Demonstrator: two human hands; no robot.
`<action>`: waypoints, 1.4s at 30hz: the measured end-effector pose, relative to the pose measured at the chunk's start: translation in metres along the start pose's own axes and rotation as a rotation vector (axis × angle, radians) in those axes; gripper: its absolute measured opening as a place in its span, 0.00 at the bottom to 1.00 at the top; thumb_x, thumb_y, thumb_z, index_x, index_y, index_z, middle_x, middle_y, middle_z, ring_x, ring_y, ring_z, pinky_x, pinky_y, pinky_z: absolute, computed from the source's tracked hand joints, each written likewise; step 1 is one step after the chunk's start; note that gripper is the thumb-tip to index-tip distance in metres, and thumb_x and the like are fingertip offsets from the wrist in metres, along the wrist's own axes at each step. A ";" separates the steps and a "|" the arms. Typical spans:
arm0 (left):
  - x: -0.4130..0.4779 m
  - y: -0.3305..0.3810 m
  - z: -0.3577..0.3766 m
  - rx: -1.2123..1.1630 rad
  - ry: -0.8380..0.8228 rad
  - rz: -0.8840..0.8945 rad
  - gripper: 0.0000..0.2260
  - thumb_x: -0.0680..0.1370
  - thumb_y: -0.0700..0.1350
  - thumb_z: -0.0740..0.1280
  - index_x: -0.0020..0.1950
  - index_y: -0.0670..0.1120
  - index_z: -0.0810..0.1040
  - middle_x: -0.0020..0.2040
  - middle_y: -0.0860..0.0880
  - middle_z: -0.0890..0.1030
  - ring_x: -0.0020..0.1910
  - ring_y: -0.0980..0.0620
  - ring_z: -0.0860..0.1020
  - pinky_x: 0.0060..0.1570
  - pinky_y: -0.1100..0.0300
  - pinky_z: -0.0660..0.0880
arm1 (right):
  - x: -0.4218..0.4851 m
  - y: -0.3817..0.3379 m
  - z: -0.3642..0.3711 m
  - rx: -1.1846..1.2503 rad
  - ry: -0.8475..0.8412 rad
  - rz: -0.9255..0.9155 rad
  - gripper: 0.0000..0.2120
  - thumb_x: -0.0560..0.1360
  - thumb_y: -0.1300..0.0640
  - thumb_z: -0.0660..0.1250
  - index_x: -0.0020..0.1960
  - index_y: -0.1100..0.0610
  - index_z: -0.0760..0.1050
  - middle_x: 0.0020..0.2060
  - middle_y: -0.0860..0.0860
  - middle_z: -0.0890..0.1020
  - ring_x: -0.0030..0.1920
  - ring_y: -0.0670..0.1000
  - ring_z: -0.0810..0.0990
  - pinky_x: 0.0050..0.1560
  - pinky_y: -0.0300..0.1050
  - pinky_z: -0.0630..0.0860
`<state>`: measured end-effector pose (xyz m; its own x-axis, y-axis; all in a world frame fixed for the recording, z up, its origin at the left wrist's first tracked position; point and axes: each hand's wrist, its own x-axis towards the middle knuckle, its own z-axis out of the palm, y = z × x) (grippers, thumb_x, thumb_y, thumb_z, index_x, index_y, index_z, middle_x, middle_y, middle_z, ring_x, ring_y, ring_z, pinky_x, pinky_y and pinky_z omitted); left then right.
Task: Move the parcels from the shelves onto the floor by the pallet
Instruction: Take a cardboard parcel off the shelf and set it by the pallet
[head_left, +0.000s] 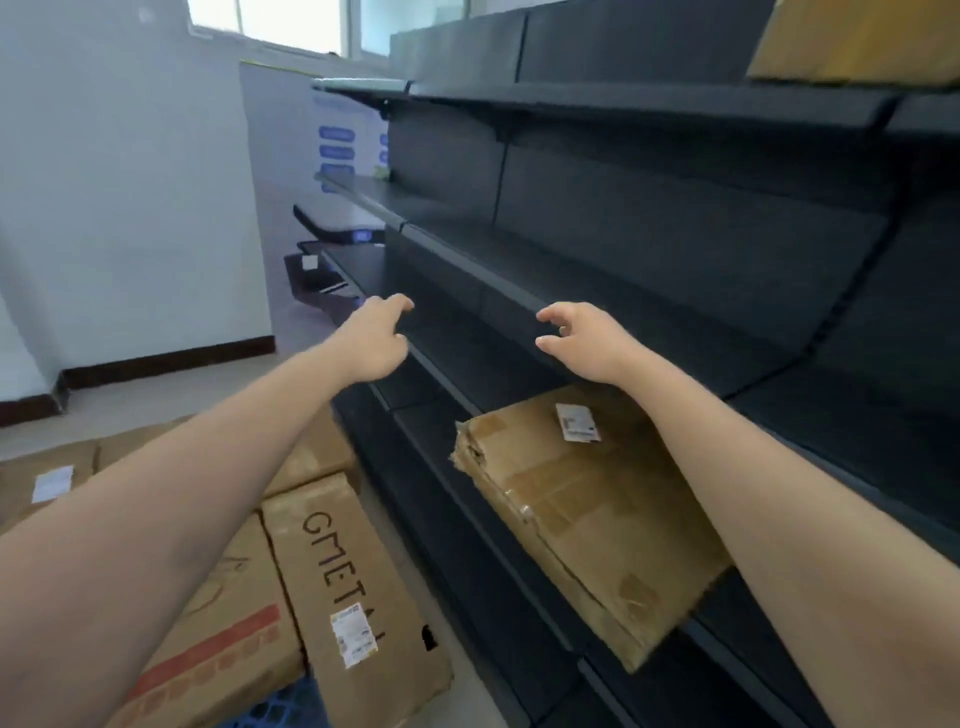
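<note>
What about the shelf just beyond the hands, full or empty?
Empty: that shelf shows only bare dark metal. The nearest parcel lies lower down.

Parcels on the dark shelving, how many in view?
2. One flat brown parcel on a low shelf under the right forearm; one cropped parcel on the top shelf, upper right. More may be hidden.

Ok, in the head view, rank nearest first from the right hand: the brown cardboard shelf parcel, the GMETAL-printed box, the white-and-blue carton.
1. Brown cardboard parcel: on the dark shelf, just below the right hand.
2. GMETAL-printed cardboard box: on the floor, lower left.
3. White-and-blue carton: far end, upper left.
</note>
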<state>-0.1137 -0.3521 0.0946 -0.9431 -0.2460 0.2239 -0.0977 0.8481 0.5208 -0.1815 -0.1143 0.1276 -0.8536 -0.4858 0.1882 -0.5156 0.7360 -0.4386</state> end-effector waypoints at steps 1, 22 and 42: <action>0.002 0.022 0.002 -0.013 -0.028 0.071 0.24 0.78 0.37 0.59 0.74 0.43 0.63 0.68 0.36 0.68 0.62 0.36 0.73 0.60 0.53 0.69 | -0.019 0.005 -0.018 -0.015 0.048 0.044 0.21 0.79 0.55 0.63 0.72 0.52 0.67 0.69 0.52 0.72 0.68 0.53 0.72 0.64 0.46 0.71; -0.250 0.495 0.077 -0.152 -0.300 1.101 0.25 0.80 0.43 0.60 0.76 0.49 0.58 0.72 0.44 0.61 0.68 0.42 0.64 0.64 0.47 0.69 | -0.524 0.079 -0.297 -0.350 0.468 0.824 0.20 0.79 0.55 0.62 0.70 0.56 0.69 0.67 0.54 0.74 0.66 0.54 0.73 0.63 0.44 0.68; -0.238 0.624 0.073 -0.260 -0.109 0.812 0.27 0.79 0.42 0.61 0.76 0.48 0.56 0.73 0.42 0.54 0.67 0.38 0.65 0.63 0.47 0.70 | -0.609 0.162 -0.435 -0.183 0.857 0.647 0.16 0.78 0.57 0.64 0.65 0.56 0.75 0.60 0.51 0.79 0.59 0.51 0.77 0.55 0.42 0.70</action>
<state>0.0260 0.2702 0.3061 -0.7160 0.4479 0.5355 0.6838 0.6043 0.4089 0.2224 0.5059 0.3239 -0.6991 0.4571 0.5499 0.1079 0.8277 -0.5507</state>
